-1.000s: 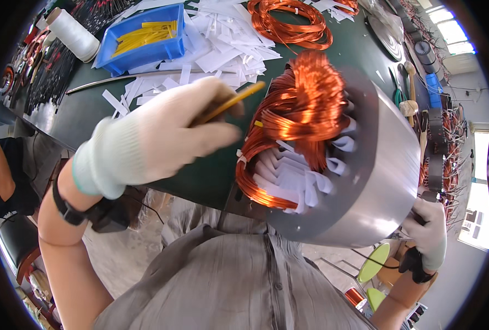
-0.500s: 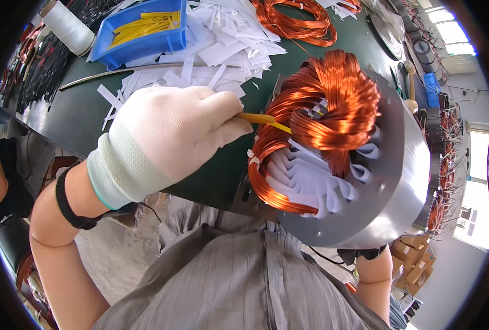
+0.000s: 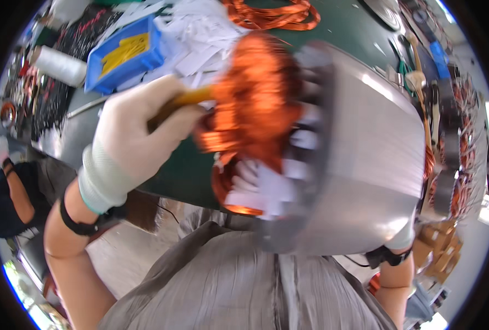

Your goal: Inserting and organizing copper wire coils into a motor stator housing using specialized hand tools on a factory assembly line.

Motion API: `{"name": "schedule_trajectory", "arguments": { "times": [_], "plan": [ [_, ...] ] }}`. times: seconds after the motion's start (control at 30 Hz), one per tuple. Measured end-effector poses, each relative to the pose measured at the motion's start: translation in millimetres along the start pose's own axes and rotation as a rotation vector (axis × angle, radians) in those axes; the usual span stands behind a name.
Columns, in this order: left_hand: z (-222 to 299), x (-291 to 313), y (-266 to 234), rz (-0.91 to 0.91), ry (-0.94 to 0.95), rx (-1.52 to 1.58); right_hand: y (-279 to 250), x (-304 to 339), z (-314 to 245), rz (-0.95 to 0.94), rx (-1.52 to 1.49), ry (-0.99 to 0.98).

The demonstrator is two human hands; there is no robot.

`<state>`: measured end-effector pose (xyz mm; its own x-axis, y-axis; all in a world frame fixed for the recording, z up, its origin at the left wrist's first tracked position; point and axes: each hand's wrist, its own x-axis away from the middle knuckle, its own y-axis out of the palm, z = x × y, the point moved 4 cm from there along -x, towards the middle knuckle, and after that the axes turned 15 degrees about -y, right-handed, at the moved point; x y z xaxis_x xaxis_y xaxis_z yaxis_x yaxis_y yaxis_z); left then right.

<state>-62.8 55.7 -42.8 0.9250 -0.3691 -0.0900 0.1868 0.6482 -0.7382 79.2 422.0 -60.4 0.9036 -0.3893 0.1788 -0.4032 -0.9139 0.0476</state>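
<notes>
My gloved left hand (image 3: 132,129) is closed around a thin yellow stick-like tool (image 3: 196,97). The tool's far end points into a blurred bundle of copper wire (image 3: 255,88). That bundle bulges from the end of a grey metal stator core (image 3: 371,137), which is tilted in front of me. White paper slot liners (image 3: 275,187) stick out along the core's near end, beside a lower loop of copper wire (image 3: 222,187). Behind the core's lower right side, only part of my gloved right hand (image 3: 403,235) shows; its fingers are hidden.
On the green table (image 3: 343,27) sits a blue bin (image 3: 155,47) of yellow strips beside scattered white paper strips (image 3: 198,33). A thread spool (image 3: 60,66) and copper coils (image 3: 277,15) lie farther off. Tools (image 3: 415,80) rest at right. Another person (image 3: 19,192) is at left.
The stator core has turned, its outer side now facing me more, and the copper bundle has swung left. My left hand has shifted left and slightly down with the yellow tool.
</notes>
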Motion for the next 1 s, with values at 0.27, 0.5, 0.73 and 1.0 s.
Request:
{"name": "schedule_trajectory", "arguments": {
  "times": [0.27, 0.5, 0.73, 1.0],
  "plan": [
    [-17.0, 38.1, 37.5, -0.477, -0.349, 0.213, -75.1, 14.8, -25.0, -0.25, 0.535, 0.018],
    [-22.4, 47.1, 39.3, -0.345, -0.358, 0.066, -38.8, 12.5, -40.1, -0.516, 0.908, -0.787],
    [-30.9, 54.5, 28.6, -0.301, -0.365, 0.054, 12.5, 15.2, -79.7, -0.734, 1.515, -1.119],
    [-37.5, 52.5, 23.0, -0.302, -0.363, 0.055, 23.1, 14.7, -89.2, -0.79, 1.586, -1.079]
  ]
}}
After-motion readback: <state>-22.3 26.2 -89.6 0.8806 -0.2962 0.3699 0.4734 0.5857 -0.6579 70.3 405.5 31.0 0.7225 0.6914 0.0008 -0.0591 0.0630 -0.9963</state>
